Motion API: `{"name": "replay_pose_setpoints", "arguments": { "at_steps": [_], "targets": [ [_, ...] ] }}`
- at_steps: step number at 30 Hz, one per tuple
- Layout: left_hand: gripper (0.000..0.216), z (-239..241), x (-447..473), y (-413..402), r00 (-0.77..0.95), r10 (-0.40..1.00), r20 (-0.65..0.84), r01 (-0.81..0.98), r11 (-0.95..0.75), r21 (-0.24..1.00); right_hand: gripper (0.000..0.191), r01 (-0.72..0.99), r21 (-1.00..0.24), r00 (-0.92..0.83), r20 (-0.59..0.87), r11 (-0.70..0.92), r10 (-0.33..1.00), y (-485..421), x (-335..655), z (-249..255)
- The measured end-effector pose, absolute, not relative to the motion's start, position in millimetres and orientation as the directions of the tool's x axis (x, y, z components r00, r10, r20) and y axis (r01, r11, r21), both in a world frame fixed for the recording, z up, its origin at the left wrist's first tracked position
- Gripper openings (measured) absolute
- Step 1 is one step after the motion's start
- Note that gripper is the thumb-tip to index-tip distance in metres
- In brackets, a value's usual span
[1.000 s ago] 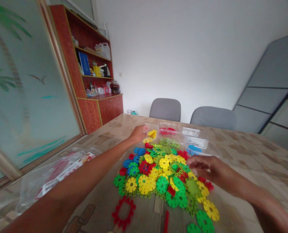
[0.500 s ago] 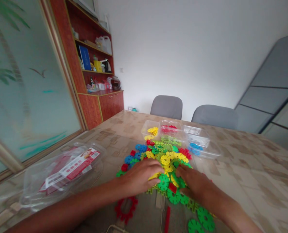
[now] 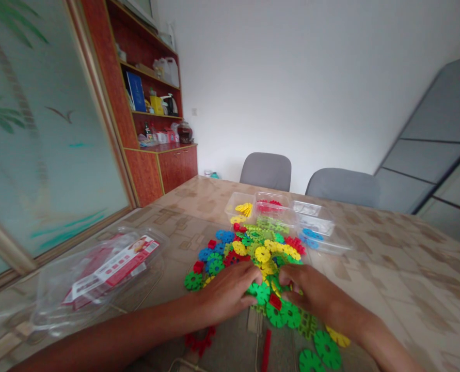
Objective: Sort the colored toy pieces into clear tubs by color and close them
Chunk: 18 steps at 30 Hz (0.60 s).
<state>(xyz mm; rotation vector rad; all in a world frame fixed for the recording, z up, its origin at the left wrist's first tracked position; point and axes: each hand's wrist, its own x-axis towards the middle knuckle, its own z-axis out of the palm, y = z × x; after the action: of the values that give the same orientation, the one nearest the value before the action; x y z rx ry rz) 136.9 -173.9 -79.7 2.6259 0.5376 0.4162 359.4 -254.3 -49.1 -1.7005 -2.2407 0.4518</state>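
Observation:
A pile of flat plastic gear-shaped pieces [image 3: 260, 253] in yellow, green, red and blue lies on the table. My left hand [image 3: 225, 289] rests on the near edge of the pile with fingers curled over yellow and green pieces. My right hand [image 3: 311, 292] sits just right of it, fingers bent onto green and red pieces. What each hand grips is hidden under the fingers. Beyond the pile stand clear sorting trays: one with yellow pieces [image 3: 244, 208], one with red [image 3: 268, 205], one with blue [image 3: 311, 238].
A clear plastic package with a red and white label [image 3: 106, 271] lies at the left on the patterned table [image 3: 388, 268]. Loose red [image 3: 266, 349] and green [image 3: 324, 349] pieces lie near me. Two grey chairs [image 3: 266, 170] stand at the far side, a wooden shelf cabinet [image 3: 152, 103] at the left.
My left hand came back from the yellow tray to the near edge of the pile. Both hands drew closer to me and together on the pieces.

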Motion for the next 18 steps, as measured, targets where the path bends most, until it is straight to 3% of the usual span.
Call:
{"name": "replay_pose_setpoints", "arguments": {
  "at_steps": [5,9,12,15,18],
  "targets": [
    [0.017,-80.6,134.9,-169.8,0.844,0.484,0.231,0.320,-0.801,0.507,0.019,0.877,-0.423,-0.226,0.053,0.227,0.973,-253.9,377.1,-27.8],
    [0.016,-74.2,135.7,-173.7,0.841,0.488,0.235,0.279,-0.762,0.585,0.015,0.820,-0.514,-0.317,-0.038,0.254,0.948,-258.0,376.8,-23.9],
    [0.018,-70.2,135.3,-181.5,0.863,0.460,0.211,0.235,-0.734,0.637,0.016,0.835,-0.505,-0.291,-0.065,0.220,0.954,-257.6,371.3,-31.6],
    [0.024,-70.5,134.9,-189.4,0.877,0.441,0.191,0.233,-0.738,0.633,0.015,0.849,-0.501,-0.251,-0.100,0.169,0.963,-256.4,370.6,-43.1],
    [0.032,-74.0,135.1,-194.7,0.898,0.404,0.174,0.237,-0.777,0.584,0.027,0.850,-0.504,-0.230,-0.094,0.153,0.969,-255.9,373.0,-53.2]
  ]
}}
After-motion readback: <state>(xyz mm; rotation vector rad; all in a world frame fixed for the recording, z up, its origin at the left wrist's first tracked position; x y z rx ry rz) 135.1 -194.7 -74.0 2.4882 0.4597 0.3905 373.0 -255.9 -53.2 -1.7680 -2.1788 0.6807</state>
